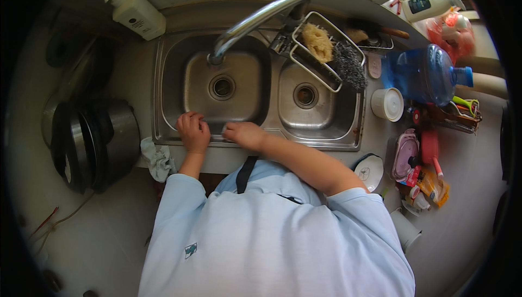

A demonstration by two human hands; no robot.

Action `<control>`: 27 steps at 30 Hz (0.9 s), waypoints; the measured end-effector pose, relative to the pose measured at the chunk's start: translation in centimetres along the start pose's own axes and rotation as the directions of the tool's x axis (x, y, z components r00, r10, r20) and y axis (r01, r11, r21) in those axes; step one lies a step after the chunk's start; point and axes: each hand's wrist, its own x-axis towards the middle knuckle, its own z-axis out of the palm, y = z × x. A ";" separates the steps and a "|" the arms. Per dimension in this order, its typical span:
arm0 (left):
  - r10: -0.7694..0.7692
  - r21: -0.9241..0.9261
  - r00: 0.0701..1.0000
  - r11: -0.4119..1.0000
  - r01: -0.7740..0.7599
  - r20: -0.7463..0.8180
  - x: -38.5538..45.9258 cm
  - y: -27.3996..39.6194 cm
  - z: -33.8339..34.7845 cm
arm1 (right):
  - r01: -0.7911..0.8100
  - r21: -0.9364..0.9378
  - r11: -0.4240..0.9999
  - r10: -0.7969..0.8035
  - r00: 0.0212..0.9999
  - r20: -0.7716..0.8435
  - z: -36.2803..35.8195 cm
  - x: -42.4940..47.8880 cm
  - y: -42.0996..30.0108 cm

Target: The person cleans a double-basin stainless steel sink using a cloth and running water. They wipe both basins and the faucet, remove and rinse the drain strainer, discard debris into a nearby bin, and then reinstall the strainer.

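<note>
My left hand [194,132] is at the front rim of the left basin [175,77], its fingers bent over the inner edge. A small dark spot shows by its fingertips, too small to name. My right hand [246,134] reaches across from the right over the same front rim, its fingers curled. A pale bit shows at its fingertips, but blur hides whether it is held. Above the left basin hangs the spout of a chrome faucet [261,20]. The smaller right basin [293,93] lies beside it. A crumpled pale cloth [157,160] hangs at the counter edge, left of my left hand.
A wire rack [318,77] over the right basin holds a loofah sponge [317,42] and a steel wool scourer [350,66]. A pump bottle [138,13] stands back left, a rice cooker [118,142] left. To the right are a blue water jug [428,75] and white tub [387,104].
</note>
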 end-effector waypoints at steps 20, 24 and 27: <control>-0.005 0.008 1.000 1.000 0.005 0.026 -0.4 -0.8 0.2 | -0.381 -0.274 0.883 0.215 0.848 -0.484 -7.8 -2.7 10.5; -0.041 -0.009 0.999 0.999 0.041 -0.003 -0.8 -1.0 -0.2 | -0.094 -0.326 0.941 0.038 0.984 -0.174 -6.5 -8.3 5.7; -0.035 -0.018 0.999 0.999 0.034 -0.027 -0.2 -0.3 -0.3 | 0.039 -0.231 0.972 -0.076 0.985 -0.154 -5.9 -7.9 4.5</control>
